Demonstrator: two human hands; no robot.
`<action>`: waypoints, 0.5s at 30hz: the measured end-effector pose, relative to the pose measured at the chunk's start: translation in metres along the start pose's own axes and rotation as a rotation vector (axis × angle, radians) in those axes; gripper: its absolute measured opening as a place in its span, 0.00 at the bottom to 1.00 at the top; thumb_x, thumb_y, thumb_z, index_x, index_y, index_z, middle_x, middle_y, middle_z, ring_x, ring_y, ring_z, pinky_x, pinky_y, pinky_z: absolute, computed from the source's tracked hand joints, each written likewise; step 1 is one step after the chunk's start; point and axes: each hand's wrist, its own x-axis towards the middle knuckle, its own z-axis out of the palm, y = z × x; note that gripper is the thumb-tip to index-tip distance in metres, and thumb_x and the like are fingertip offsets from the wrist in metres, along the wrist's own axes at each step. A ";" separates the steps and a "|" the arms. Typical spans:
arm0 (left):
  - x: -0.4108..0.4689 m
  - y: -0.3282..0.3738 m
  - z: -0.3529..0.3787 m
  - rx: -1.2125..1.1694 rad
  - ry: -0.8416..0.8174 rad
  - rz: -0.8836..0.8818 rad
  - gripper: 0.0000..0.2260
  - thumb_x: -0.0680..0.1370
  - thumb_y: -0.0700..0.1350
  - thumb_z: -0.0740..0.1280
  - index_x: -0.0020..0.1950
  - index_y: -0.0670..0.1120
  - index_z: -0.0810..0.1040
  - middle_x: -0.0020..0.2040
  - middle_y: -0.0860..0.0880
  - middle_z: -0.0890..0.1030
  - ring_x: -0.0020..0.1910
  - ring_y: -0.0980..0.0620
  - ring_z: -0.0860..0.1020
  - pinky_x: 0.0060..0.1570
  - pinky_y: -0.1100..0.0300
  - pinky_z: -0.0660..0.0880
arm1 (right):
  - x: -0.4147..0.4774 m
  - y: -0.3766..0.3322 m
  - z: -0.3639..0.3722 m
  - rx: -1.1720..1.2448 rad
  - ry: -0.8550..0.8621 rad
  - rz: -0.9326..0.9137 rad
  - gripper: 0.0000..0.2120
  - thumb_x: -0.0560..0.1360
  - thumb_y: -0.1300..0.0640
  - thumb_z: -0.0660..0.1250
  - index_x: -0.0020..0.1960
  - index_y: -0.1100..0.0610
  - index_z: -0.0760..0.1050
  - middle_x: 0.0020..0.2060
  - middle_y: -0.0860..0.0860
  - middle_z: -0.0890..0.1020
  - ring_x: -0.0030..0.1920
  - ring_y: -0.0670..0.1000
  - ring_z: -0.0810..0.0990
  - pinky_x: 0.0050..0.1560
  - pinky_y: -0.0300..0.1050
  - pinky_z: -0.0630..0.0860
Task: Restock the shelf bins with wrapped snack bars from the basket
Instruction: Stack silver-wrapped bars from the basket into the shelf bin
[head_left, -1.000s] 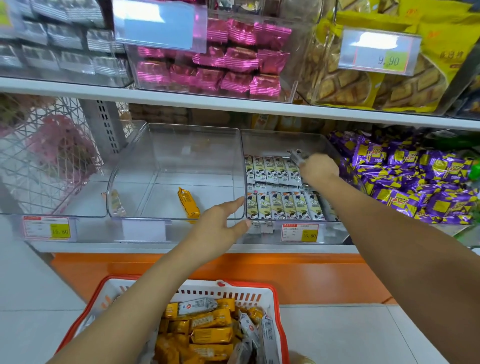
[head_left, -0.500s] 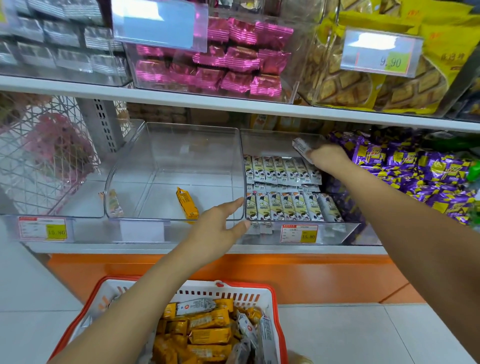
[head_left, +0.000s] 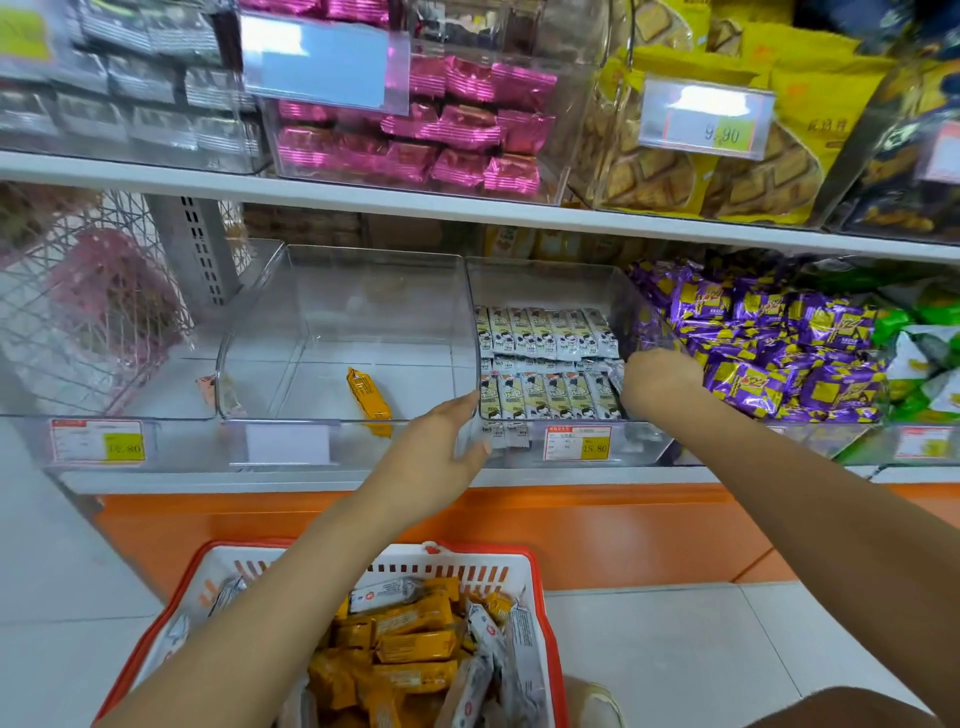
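Scanning big to small, we log the shelf (head_left: 363, 475) first, then the red-and-white basket (head_left: 535, 564) low in front of us, heaped with orange bars (head_left: 415, 644) and a few loose white bars (head_left: 384, 592). Two clear bins sit side by side on the shelf. The left bin (head_left: 337, 291) is nearly bare, with a lone orange bar (head_left: 368, 392) lying near its front. The right bin (head_left: 545, 278) holds the stocked rows (head_left: 545, 332), two neat lines of white wrappers with a dark cartoon print, packed edge to edge. Purple packs (head_left: 779, 353) fill the next section over. The left grip (head_left: 441, 452) has its fingers straight and carries nothing; it lies flat on the front corner where the two bins meet. The right grip (head_left: 657, 382) is curled at the right end of the front row, just beside the bin wall, and seems to pinch the held bar (head_left: 617, 376), whose silvery end pokes out toward the row. Its fingertips are hidden from us. We judge these bars light, with slick, crinkly film over a filling that may snap if bent. We would take each one across the middle of its long sides, not by the crimped ends. The gap at the row's end looks tight, so the held bar needs sliding in to match its neighbours.
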 end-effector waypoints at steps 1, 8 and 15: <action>-0.002 -0.002 0.000 -0.010 0.001 0.008 0.26 0.80 0.47 0.62 0.77 0.51 0.57 0.75 0.53 0.62 0.74 0.54 0.61 0.62 0.72 0.54 | -0.003 0.000 0.001 -0.002 0.006 -0.005 0.11 0.77 0.62 0.61 0.59 0.59 0.75 0.53 0.53 0.79 0.54 0.55 0.78 0.43 0.44 0.70; -0.034 -0.027 0.000 -0.004 0.082 0.083 0.15 0.80 0.46 0.61 0.66 0.49 0.74 0.61 0.58 0.75 0.61 0.60 0.72 0.60 0.70 0.64 | -0.034 -0.017 -0.011 0.224 0.200 -0.067 0.08 0.78 0.58 0.61 0.44 0.60 0.75 0.38 0.54 0.75 0.38 0.56 0.73 0.37 0.43 0.69; -0.080 -0.079 0.004 0.317 -0.214 -0.091 0.13 0.80 0.47 0.61 0.35 0.51 0.71 0.30 0.55 0.73 0.30 0.59 0.72 0.30 0.69 0.63 | -0.108 -0.085 0.034 0.518 -0.015 -0.325 0.16 0.78 0.51 0.63 0.34 0.56 0.66 0.32 0.51 0.71 0.33 0.51 0.71 0.30 0.42 0.66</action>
